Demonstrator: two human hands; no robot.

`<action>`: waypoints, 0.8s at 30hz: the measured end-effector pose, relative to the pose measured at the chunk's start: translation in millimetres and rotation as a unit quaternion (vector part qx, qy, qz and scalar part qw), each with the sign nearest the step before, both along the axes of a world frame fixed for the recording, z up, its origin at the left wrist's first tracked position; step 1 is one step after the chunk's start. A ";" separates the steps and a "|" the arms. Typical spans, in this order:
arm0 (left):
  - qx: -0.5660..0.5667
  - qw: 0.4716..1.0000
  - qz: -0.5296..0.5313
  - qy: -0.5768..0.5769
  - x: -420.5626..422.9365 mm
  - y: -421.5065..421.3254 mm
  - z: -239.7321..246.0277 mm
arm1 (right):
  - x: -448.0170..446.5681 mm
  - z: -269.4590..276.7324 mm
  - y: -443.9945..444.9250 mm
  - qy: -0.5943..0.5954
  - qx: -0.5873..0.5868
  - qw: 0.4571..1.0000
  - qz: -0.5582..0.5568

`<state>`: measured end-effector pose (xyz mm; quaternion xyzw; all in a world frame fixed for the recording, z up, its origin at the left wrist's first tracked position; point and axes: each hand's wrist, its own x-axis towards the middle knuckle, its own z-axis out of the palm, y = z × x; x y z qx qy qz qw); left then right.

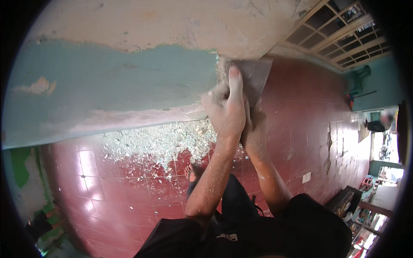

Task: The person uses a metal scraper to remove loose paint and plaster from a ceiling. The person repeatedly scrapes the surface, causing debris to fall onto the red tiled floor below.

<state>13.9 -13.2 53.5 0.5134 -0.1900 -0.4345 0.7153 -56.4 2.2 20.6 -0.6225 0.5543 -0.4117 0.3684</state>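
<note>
A broad, flat metal scraper [258,75] meets the wall's vertical edge, where the plaster shows bare. My left hand [227,108] grips it, thumb stretched up along the blade and fingers curled at the wall corner. Behind and partly hidden by it, my right hand [256,124] closes around the scraper's narrow lower end. Pale dust coats both hands and forearms. Left of them, a blue-green painted band [129,80] covers the wall, ending raggedly against bare plaster [155,22] above. Its lower border is scuffed pale.
Paint flakes [167,142] heap along the wall's foot and scatter over the red tiled floor [129,193], near my bare-toed foot [190,172]. A paned wooden screen [335,29] and a green plastic chair [359,79] stand at right. Farther off is a person [376,125].
</note>
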 end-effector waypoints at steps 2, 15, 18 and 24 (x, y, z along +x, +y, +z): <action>-0.081 0.996 0.022 -0.019 14.4 -3.9 22.2 | 8.1 28.0 -2.0 0.014 0.005 1.000 0.025; 0.063 0.997 -0.017 0.031 -8.8 8.7 -41.4 | -10.0 -19.0 13.8 0.055 0.073 0.995 -0.030; 0.028 0.999 -0.005 0.028 -11.1 0.9 -42.6 | -20.7 -29.8 13.7 0.068 0.044 0.997 0.006; -0.013 0.999 0.021 -0.021 -2.2 -2.9 -37.4 | -3.7 -24.3 -2.5 0.022 -0.045 0.999 0.020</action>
